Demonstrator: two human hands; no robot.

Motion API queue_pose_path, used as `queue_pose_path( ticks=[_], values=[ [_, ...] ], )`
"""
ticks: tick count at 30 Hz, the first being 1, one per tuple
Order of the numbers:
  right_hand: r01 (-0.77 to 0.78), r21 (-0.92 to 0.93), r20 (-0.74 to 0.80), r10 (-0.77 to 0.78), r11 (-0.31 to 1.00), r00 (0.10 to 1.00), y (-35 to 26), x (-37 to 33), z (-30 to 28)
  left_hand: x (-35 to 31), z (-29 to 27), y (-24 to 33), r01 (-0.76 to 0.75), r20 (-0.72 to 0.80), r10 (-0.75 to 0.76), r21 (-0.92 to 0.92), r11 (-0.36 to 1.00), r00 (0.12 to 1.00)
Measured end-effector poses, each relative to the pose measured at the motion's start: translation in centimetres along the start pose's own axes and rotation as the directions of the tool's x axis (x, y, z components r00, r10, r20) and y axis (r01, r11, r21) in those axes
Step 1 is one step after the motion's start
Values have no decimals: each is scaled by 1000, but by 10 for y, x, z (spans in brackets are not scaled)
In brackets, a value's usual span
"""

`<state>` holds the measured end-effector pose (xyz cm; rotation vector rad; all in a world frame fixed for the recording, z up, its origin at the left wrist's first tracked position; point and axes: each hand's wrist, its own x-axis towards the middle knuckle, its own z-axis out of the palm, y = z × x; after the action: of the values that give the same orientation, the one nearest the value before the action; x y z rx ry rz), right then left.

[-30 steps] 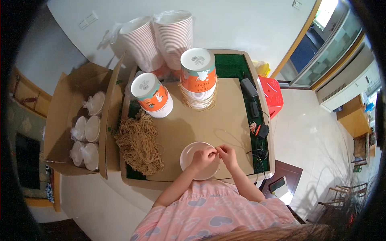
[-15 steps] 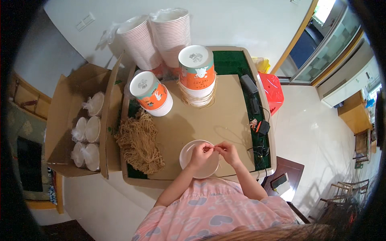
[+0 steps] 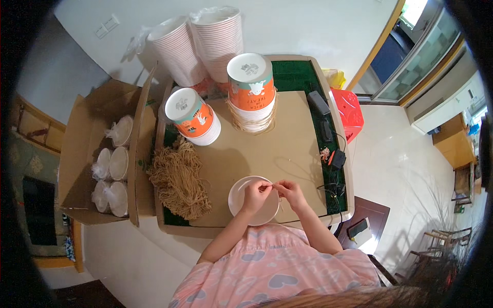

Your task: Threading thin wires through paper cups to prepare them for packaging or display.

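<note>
A white paper bucket (image 3: 263, 214) stands mouth up at the table's near edge, close against my body. Above its rim my left hand (image 3: 257, 196) and my right hand (image 3: 290, 194) meet, fingertips pinched together. Between them is a thin cord, mostly hidden by the fingers; a pale strand of it hangs below my right hand. A heap of tan twisted cords (image 3: 179, 182) lies to the left. Beyond it, a short stack of orange-and-green printed buckets (image 3: 194, 120) rests upside down. A taller inverted stack (image 3: 251, 92) has cord loops around its lower rims.
Two tall stacks of white buckets (image 3: 218, 43) in plastic stand at the back. An open carton (image 3: 77, 154) with wrapped buckets is at left. Black adapters (image 3: 318, 102) and cables line the table's right side, atop green lining under a cardboard sheet (image 3: 287, 123). A red stool (image 3: 349, 113) stands beyond.
The view has shifted slightly. My hands stay pinched together over the bucket, with only a slight shift of the fingers.
</note>
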<state>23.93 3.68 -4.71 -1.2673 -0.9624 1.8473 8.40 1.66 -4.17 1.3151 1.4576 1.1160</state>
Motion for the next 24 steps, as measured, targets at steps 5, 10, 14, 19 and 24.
queue_pose_path(
  ticks=[5, 10, 14, 19, 24],
  values=[
    [54, -57, -55, -57, 997, 997, 3, -4, 3, -2, -1, 9, 7, 0, -7, 21, 1000, 1000],
    [71, -199, -133, -99, 977, 986, 4, -5, 10, -3, 3, 12, 18, -84, -11, 85, 996, 996],
    [210, -394, -94, -267, 895, 959, -4, -11, 19, -4, 3, -6, 50, -109, -54, -37, 998, 993],
    [425, -650, 57, -517, 630, 854, -21, -15, 29, -3, -6, -5, 255, -21, -268, -245, 935, 963],
    [432, -736, 104, -544, 521, 833, -19, -7, 29, 2, -13, -6, 263, -28, -279, -251, 931, 960]
  ],
)
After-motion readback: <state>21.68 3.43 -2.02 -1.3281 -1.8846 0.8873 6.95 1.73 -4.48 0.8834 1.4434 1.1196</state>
